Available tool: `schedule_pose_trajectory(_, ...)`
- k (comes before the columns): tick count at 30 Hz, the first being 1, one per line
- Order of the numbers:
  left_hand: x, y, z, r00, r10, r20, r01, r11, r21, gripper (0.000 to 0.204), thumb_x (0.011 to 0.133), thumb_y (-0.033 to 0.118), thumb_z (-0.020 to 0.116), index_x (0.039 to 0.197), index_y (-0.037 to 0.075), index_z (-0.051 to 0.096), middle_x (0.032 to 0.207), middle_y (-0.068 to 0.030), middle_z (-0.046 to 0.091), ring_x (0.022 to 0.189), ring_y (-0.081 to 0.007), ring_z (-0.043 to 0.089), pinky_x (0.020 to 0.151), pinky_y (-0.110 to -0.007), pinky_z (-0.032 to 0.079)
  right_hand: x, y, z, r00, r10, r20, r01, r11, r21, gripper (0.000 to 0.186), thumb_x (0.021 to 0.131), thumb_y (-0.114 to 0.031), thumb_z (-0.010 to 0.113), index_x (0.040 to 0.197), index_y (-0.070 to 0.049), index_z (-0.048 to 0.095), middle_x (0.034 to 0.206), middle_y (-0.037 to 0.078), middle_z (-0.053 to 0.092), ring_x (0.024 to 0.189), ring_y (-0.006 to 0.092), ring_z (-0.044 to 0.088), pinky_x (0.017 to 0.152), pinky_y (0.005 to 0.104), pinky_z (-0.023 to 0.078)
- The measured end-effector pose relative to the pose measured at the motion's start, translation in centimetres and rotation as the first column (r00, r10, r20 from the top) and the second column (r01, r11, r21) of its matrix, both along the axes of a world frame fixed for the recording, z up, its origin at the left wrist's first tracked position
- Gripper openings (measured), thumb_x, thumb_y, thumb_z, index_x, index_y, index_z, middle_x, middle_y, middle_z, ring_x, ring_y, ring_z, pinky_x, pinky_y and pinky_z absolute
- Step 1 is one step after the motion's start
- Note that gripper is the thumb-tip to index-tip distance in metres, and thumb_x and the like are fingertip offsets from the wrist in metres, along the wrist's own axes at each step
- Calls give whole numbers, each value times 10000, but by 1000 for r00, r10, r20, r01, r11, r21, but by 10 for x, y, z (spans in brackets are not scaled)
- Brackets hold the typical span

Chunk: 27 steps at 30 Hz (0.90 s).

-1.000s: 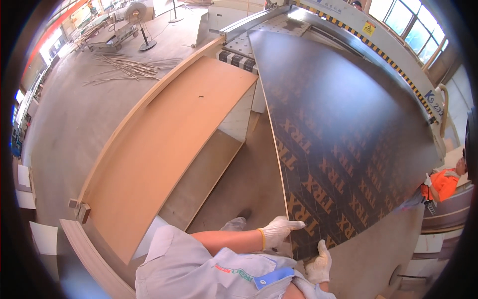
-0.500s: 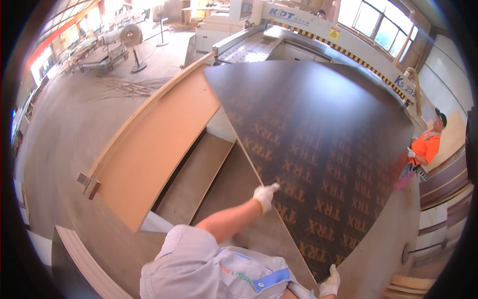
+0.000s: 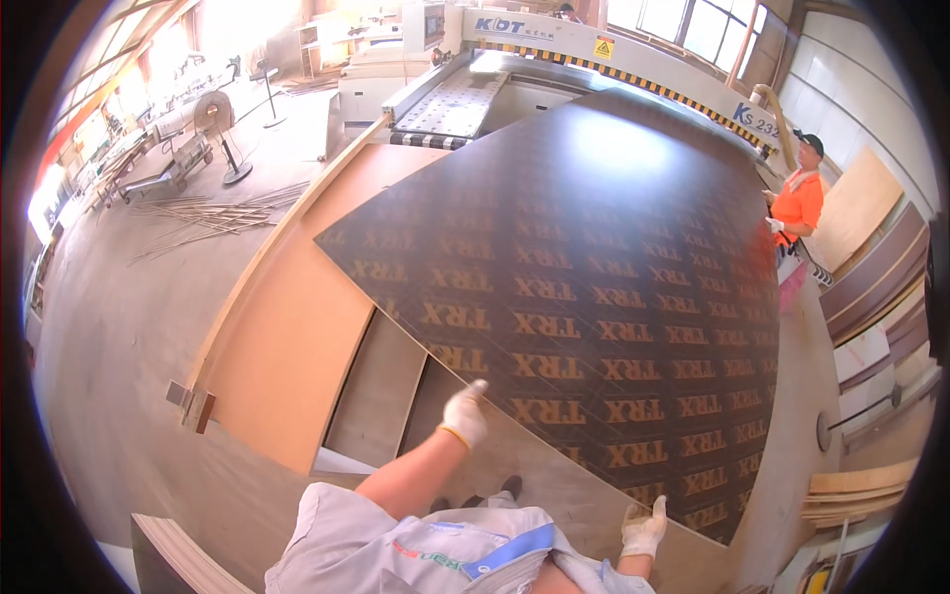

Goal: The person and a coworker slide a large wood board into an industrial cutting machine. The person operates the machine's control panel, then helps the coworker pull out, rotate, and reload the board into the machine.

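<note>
Machinery at the far end: a long grey panel-saw bench (image 3: 465, 99) with a yellow-and-black striped beam, its near part covered by the sheet below.

Large dark brown film-faced plywood sheet (image 3: 594, 297), printed all over with repeated orange lettering, lying tilted across the middle of the view; its far corner overlaps the saw bench, its near edge overhangs the stack and floor in front of the person.

Pale orange-brown board stack (image 3: 287, 337), to the left of and partly under the dark sheet; a grey-brown lower board (image 3: 381, 391) shows in the gap beside it.

Concrete floor (image 3: 119, 327), left, with a scatter of thin wood strips (image 3: 213, 218) and a standing pedestal fan (image 3: 220, 124) beyond.

Co-worker in an orange shirt and dark cap (image 3: 797, 203) at the sheet's far right edge; their hands are too small to read.

Stacked boards leaning at the right wall (image 3: 876, 287), cut off by the rim.

Left hand (image 3: 463, 416), white-gloved, fingers curled over the sheet's near edge, gripping it.

Right hand (image 3: 643, 527), white-gloved, fingers spread and raised against the sheet's near corner edge; whether it grips cannot be told.

Dark shoes (image 3: 492, 492), mostly hidden behind the grey shirt.
</note>
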<state>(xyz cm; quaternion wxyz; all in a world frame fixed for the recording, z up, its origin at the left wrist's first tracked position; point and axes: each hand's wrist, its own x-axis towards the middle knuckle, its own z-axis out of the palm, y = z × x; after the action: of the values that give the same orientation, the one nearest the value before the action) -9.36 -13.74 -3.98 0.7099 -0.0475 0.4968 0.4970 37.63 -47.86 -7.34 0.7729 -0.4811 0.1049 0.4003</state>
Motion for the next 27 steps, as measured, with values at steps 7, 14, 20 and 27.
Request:
schedule_pose_trajectory(7,-114,12,3,970,4,-243,8,999,47,507,1229,434,817,1538,31,816,1588,-178,837,1375,-328,786,1215,-507,622,6,-19,48,992,-61,106,79,982,-170,346,1182,-505,889,1330,-200,819,1180,-9,835,986,197,748,805,415,623)
schedule_pose_trajectory(14,-108,-84,58,998,58,4,-58,998,28,408,1257,349,802,1546,62,819,1575,-135,837,1367,-304,805,1162,-470,667,-34,-16,72,999,-20,34,22,999,-43,483,1160,-594,884,1370,-161,861,1282,31,906,1153,243,814,933,446,645)
schedule_pose_trajectory(20,-81,-166,133,985,160,58,-153,982,-114,209,1287,226,752,1460,112,783,1422,-80,841,1297,-315,789,1189,-561,662,-30,-34,125,991,43,124,-28,992,-122,645,1194,-532,846,1586,-22,786,1493,87,885,1305,334,833,1139,510,646)
schedule_pose_trajectory(27,-57,-209,126,967,-45,-252,9,990,-141,323,1231,310,851,1451,79,800,1345,-88,861,1155,-307,801,1065,-518,672,3,-55,108,961,273,32,-246,907,-343,599,1204,-661,757,1530,-165,835,1399,-28,890,1125,230,753,776,432,577)
